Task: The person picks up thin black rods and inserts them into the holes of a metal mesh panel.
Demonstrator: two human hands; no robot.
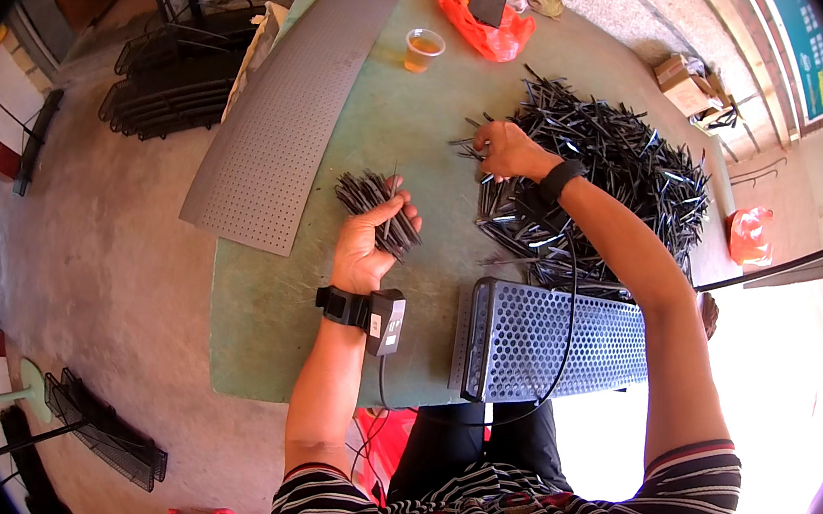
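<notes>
My left hand (375,225) is closed around a bundle of thin black strips (366,192), held above the green tabletop (413,337). The strips stick out on both sides of the fingers. At the left edge of a large heap of loose black strips (604,147), my right hand (511,151) has its fingers bent together in a pinch. A few strips lie right by these fingertips; whether one is between them is hidden. Each wrist wears a black strap, and the left one carries a small black box (386,323) with a cable.
A long perforated grey metal sheet (291,114) lies along the table's left side. A cup of amber drink (423,50) and a red plastic bag (484,26) stand at the back. A black perforated metal basket (562,348) sits at the near edge, below the heap.
</notes>
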